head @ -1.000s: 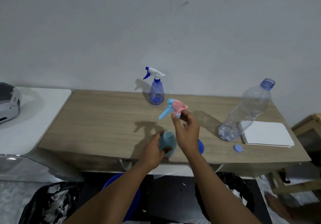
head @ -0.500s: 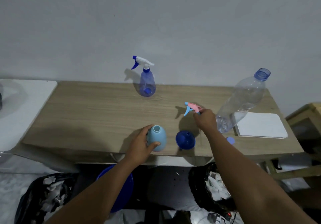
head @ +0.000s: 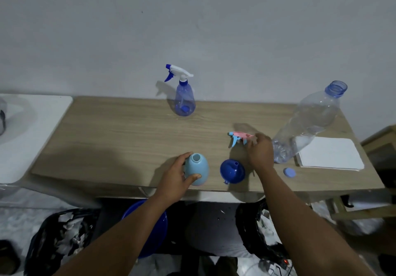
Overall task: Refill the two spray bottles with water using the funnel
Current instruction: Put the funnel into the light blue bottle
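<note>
Left hand [head: 175,177]: fingers and thumb curled round the light blue spray bottle [head: 198,171], which stands uncapped near the table's [head: 107,138] front edge. Right hand [head: 260,152]: fingertips pinch the rear of the pink-and-blue trigger head [head: 239,137], right of centre. Blue funnel [head: 232,171]: spout up, at the front edge between the hands. Translucent blue spray bottle [head: 184,102]: upright at the rear edge, before the grey wall [head: 192,29]. Clear water bottle [head: 310,121]: uncapped, near the right edge; its blue cap [head: 289,172] lies near the front right corner.
</note>
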Motion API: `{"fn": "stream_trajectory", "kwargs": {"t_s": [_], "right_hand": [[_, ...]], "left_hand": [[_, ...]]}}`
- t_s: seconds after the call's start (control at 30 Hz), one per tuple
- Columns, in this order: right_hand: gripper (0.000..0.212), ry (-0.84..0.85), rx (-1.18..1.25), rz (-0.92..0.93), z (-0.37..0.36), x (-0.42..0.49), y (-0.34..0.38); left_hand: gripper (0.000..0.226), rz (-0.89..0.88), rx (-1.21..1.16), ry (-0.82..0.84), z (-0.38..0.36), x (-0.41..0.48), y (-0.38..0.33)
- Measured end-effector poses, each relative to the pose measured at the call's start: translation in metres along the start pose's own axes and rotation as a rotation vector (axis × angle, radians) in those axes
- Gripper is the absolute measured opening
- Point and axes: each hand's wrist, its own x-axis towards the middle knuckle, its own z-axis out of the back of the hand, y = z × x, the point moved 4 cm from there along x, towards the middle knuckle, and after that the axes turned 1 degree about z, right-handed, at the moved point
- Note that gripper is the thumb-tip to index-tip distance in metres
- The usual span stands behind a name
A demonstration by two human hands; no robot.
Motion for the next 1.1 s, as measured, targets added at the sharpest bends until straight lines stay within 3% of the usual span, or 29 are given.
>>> {"fn": "stream_trajectory", "kwargs": {"t_s": [0.13, 0.23, 0.3, 0.53, 0.7, 0.87, 1.1], "right_hand": [[0.047, -0.009, 0.227, 0.083, 0.002, -0.06, -0.002], [0.082, 0.115, 0.163, 0.031, -0.017, -0.096, -0.02], [0.093, 0.151, 0.097, -0.002, -0.031, -0.106, -0.028], [0.072, 0.128, 0.017, -0.024, -0.052, -0.104, -0.025], [0.061, 0.019, 0.209, 0.049, -0.034, -0.114, -0.004], [0.061, 0.002, 0.475, 0.076, -0.015, -0.128, 0.031], [0.072, 0.063, 0.541, 0.137, -0.002, -0.133, 0.059]], "left_hand": [[0.068, -0.011, -0.004, 0.003, 0.002, 0.001, 0.001], [0.069, -0.036, 0.002, -0.001, 0.001, 0.002, 0.002], [0.069, -0.048, 0.003, -0.011, 0.001, 0.001, 0.0], [0.065, -0.067, 0.007, -0.014, 0.001, 0.0, -0.003], [0.066, -0.08, 0.033, -0.012, 0.001, 0.0, -0.005], [0.064, -0.093, 0.053, -0.002, 0.001, -0.002, -0.004], [0.065, -0.111, 0.075, -0.009, 0.0, -0.002, -0.009]]}}
